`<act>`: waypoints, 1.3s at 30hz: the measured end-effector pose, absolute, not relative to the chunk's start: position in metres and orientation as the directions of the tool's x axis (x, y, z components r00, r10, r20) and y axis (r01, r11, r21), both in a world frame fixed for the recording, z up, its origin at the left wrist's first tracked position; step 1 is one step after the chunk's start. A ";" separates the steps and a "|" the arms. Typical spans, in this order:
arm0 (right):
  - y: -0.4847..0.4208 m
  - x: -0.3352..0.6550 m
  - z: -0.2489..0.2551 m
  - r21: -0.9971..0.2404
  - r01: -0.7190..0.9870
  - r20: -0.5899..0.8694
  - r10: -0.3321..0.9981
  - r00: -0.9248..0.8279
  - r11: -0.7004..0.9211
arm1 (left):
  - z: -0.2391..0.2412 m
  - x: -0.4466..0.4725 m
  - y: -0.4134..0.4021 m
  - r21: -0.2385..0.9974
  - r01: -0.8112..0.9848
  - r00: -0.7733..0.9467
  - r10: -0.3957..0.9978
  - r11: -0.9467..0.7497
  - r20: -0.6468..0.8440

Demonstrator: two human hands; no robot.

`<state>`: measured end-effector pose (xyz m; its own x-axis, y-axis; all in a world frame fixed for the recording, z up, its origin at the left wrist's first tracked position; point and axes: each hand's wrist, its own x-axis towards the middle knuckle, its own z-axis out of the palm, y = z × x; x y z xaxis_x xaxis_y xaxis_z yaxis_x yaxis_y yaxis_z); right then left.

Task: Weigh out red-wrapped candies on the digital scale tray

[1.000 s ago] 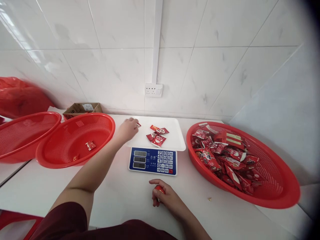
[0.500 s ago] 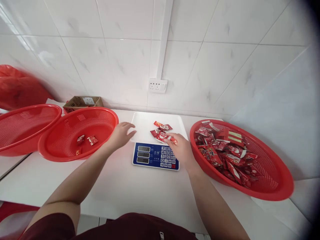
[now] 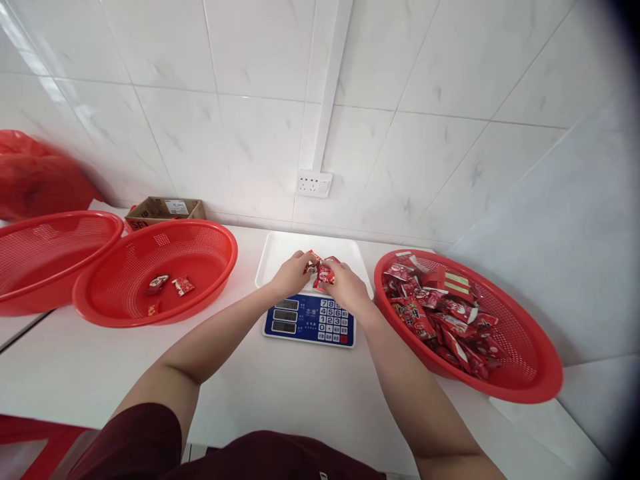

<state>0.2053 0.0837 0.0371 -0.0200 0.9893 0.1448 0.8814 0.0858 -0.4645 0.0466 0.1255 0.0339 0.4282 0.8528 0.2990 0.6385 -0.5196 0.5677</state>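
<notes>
A blue-faced electronic scale with a white weighing tray stands at the middle of the white counter. Both my hands meet over a small heap of red snack packets on the tray. My left hand has its fingers curled onto the packets from the left. My right hand closes on them from the right. A red mesh basket on the right holds several red packets. Another red basket on the left holds three packets.
A second red basket overlaps the left one at the far left, with a red plastic bag behind it. A small cardboard box sits by the tiled wall. A wall socket is above the scale.
My left hand came back from the left basket's rim to the scale tray. My right hand moved from the counter's front edge up to the tray. One more packet lies in the left basket.
</notes>
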 end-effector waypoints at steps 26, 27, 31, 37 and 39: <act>0.058 0.192 0.036 -0.905 0.321 0.290 0.957 -0.018 0.280 | 0.069 -0.067 0.093 0.715 0.597 -0.009 0.888 -0.365 0.460; 0.057 0.194 0.034 -0.899 0.343 0.282 0.959 -0.020 0.272 | 0.072 -0.080 0.097 0.671 0.663 -0.050 0.876 -0.330 0.480; 0.066 0.201 0.029 -0.775 0.548 0.342 0.938 -0.058 0.317 | 0.076 -0.114 0.107 0.500 0.841 -0.045 0.895 -0.206 0.444; 0.106 0.223 0.036 -0.417 0.905 0.197 0.980 0.001 0.082 | 0.059 -0.103 0.110 0.339 0.901 0.094 0.884 -0.272 0.458; 0.115 0.227 0.038 -0.346 0.936 0.127 0.992 -0.022 0.065 | 0.052 -0.090 0.113 0.320 0.892 0.142 0.871 -0.319 0.471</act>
